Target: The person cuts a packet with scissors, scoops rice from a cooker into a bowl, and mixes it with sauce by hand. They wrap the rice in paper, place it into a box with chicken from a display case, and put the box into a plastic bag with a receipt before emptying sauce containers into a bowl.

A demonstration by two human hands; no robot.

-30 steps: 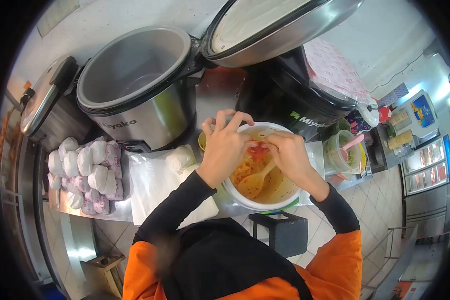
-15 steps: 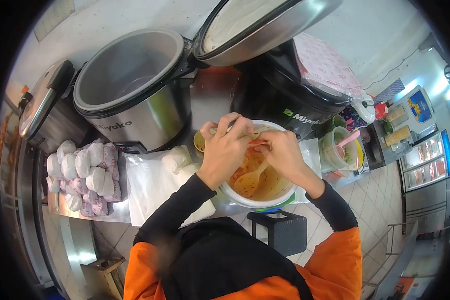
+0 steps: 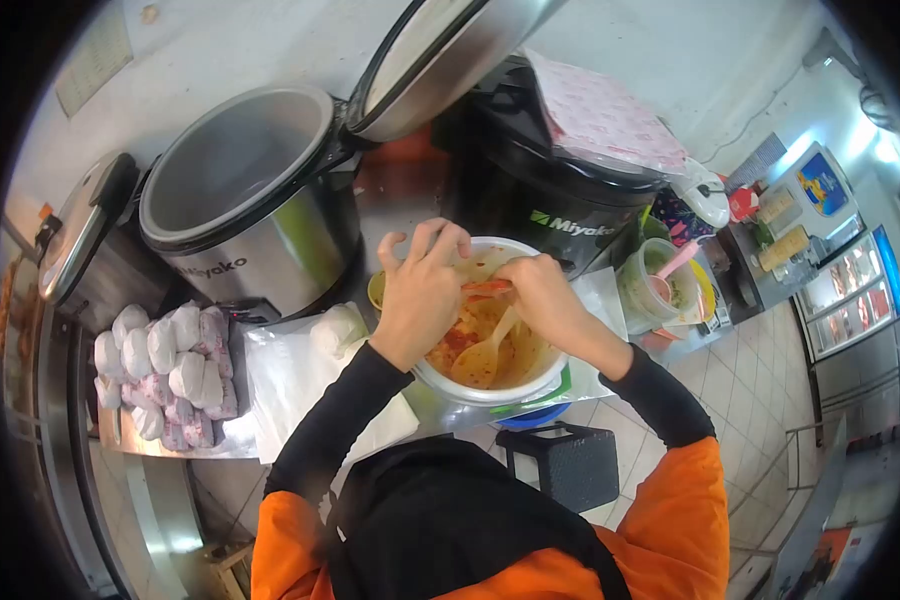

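Observation:
A white tub [image 3: 490,397] of orange-red food [image 3: 455,345] with dark specks stands in front of me. Leaning inside it is a pale spoon [image 3: 477,362]. Above the tub, my left hand [image 3: 417,290] and my right hand [image 3: 550,305] pinch a thin, glossy red strip [image 3: 487,288] between them. What the strip is, I cannot make out. My left fingers are bent, their tips partly hidden; the right ones are curled closed. A yellow-green cup [image 3: 375,288] shows just behind my left hand, and a white wrapped bundle [image 3: 337,330] lies to its left.
Several paper-wrapped bundles [image 3: 165,365] are piled at left, beside white paper sheets [image 3: 300,385]. Behind stand an open Miyako cooker [image 3: 270,240] and a black one [image 3: 550,200] topped with printed paper [image 3: 610,115]. A clear container [image 3: 650,285] with a pink-handled spoon [image 3: 680,257] sits at right.
My view has shifted slightly, so the bench appears further left. The red strip shows more plainly, stretched between my hands. The spoon still rests in the tub.

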